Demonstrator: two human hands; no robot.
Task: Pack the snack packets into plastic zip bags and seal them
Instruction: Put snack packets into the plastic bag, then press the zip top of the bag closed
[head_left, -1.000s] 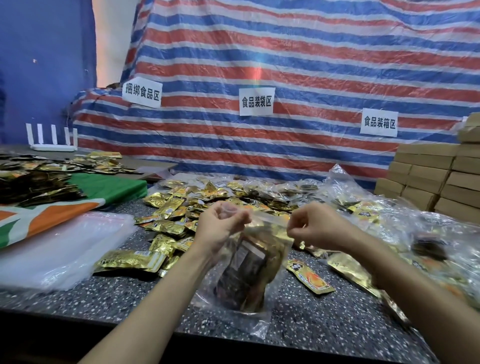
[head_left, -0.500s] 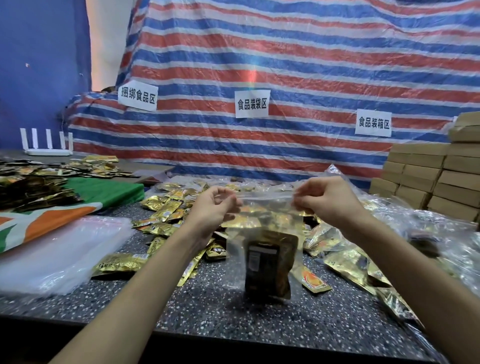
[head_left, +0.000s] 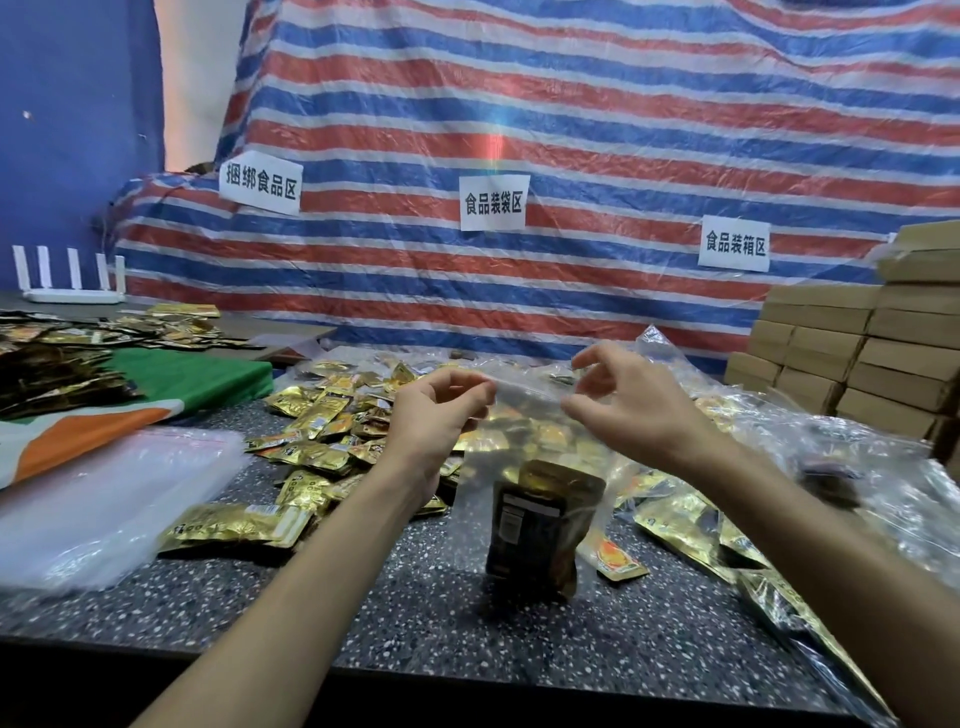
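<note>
Packing workshop: zone signs (head_left: 493, 202), stacked cartons (head_left: 831, 358).
</note>
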